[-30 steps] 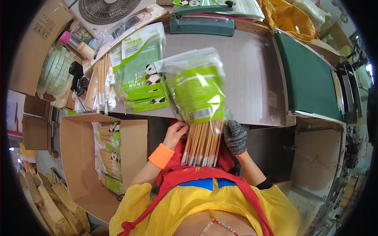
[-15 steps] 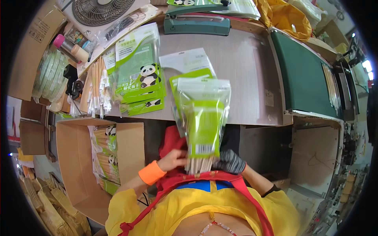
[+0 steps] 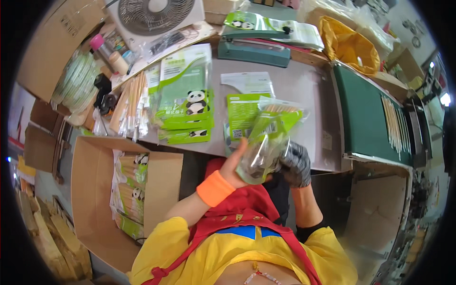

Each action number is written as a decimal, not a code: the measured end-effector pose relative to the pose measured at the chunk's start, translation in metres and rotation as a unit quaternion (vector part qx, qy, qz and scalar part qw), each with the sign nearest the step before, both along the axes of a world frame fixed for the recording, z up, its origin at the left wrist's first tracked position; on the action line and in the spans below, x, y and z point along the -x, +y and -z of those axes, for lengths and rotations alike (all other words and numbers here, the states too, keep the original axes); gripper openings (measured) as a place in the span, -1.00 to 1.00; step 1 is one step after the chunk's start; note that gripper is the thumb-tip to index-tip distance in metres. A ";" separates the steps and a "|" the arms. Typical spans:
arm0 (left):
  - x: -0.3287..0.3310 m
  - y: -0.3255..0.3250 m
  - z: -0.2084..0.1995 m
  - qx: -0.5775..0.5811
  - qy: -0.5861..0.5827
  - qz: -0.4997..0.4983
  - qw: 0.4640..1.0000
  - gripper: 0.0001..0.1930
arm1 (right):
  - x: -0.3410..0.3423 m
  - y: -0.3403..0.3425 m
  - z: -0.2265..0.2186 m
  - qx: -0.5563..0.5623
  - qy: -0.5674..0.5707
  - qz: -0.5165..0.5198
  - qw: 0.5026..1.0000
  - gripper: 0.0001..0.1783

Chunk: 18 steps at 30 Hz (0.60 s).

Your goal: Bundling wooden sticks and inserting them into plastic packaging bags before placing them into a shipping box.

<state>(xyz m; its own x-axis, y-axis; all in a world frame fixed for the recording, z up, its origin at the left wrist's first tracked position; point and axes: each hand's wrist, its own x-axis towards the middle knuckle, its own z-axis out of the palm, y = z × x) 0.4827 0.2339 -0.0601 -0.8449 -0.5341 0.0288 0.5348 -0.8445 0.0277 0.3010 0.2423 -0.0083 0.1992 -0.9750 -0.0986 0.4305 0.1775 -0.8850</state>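
Note:
A clear and green bag of chopsticks point(image 3: 268, 135) is tilted over the near edge of the table, between my two hands. The chopstick ends show at its far end, while the near part is clear and looks hollow. My left hand point(image 3: 233, 167), bare with an orange wristband, is closed on its left side, thumb on top. On the right side, my right hand point(image 3: 297, 166) in a grey knitted glove grips it with curled fingers, partly hidden by the plastic. Beyond it lies a flat green and white bag point(image 3: 241, 111) on the table.
Panda-print bags point(image 3: 185, 102) lie stacked at left beside bundled chopsticks point(image 3: 133, 107). A cardboard box point(image 3: 164, 190) holding packed bags stands at lower left. At the back is a teal sealer point(image 3: 254, 53); at right, a green board point(image 3: 363, 111) carries loose chopsticks point(image 3: 395, 124).
Both hands have risen away from my lap toward the table, and the bag has turned so its chopstick ends point away from me. The view has shifted slightly.

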 end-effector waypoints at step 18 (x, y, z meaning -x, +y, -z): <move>-0.257 0.186 0.036 -0.022 -0.511 -0.692 0.510 -0.64 | -0.026 0.010 0.080 -0.044 0.156 -0.154 0.975 -0.82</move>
